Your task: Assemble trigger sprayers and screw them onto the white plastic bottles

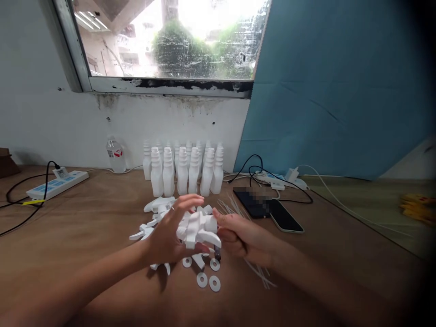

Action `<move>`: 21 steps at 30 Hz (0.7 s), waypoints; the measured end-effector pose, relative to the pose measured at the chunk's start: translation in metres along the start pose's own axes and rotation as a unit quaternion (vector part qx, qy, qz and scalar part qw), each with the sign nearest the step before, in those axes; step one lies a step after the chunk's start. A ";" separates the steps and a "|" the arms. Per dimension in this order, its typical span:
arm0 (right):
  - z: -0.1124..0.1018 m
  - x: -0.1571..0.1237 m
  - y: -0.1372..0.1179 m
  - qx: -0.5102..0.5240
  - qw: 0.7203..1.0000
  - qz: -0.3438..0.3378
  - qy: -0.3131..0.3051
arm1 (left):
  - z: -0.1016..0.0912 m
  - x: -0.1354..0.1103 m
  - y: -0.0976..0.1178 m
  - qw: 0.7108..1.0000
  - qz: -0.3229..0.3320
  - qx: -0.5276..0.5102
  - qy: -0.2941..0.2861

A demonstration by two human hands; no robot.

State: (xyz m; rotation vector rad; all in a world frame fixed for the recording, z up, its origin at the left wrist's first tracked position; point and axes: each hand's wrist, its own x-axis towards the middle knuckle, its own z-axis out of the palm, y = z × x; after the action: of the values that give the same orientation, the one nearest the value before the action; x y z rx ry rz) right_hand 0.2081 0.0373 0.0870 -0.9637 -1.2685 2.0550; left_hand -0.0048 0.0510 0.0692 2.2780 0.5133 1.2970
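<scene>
My left hand [168, 231] is curled around a white trigger spray head [195, 227], its thumb below and its fingers above. My right hand [238, 234] is closed, with its thumb against the collar end of that spray head; whatever its fingers pinch is hidden. Behind and under my left hand lies a pile of loose white spray heads [158, 205]. Several flat white washers [214, 284] lie on the table in front. Thin white dip tubes [260, 274] are scattered under and beside my right hand. A small dark object [217, 252] shows below the spray head, partly hidden.
White bottles without caps [182, 175] stand in rows by the wall. A clear plastic bottle [116, 156] is to their left. Power strips [57, 185] with cables lie on both sides. A dark tablet [250, 204] and a phone [286, 217] rest at right on the brown table [102, 218].
</scene>
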 end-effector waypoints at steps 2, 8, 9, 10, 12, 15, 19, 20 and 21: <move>0.002 0.002 0.008 0.009 1.000 0.019 0.005 | 0.005 -0.002 0.013 0.995 -0.083 -0.058 -0.017; -0.024 -0.001 0.000 -0.019 0.998 0.030 0.055 | 0.001 -0.012 0.025 0.951 -0.219 -0.201 0.087; -0.033 0.001 -0.004 -0.006 0.998 0.009 0.061 | 0.003 -0.015 0.025 0.932 -0.249 -0.248 0.084; -0.042 0.003 -0.006 0.005 0.998 -0.016 0.068 | 0.005 -0.019 0.025 0.905 -0.285 -0.307 0.072; -0.063 0.010 -0.007 -0.031 0.989 -0.084 0.122 | 0.014 -0.030 0.023 0.826 -0.354 -0.437 0.035; -0.090 0.022 0.001 -0.244 0.919 -0.172 0.257 | 0.032 -0.049 0.018 0.710 -0.418 -0.566 -0.007; -0.099 0.025 0.019 -0.433 0.804 -0.274 0.302 | 0.046 -0.068 0.009 0.632 -0.456 -0.625 -0.028; -0.097 0.024 0.024 -0.503 0.768 -0.303 0.257 | 0.047 -0.070 0.007 0.626 -0.454 -0.633 -0.030; -0.093 0.022 0.028 -0.577 0.721 -0.332 0.195 | 0.048 -0.071 0.005 0.622 -0.450 -0.640 -0.030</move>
State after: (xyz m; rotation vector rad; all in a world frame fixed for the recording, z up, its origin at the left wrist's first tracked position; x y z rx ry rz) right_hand 0.2670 0.0912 0.0269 -1.0563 -2.2071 0.3123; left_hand 0.0031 -0.0008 0.0012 0.6165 0.3729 0.5878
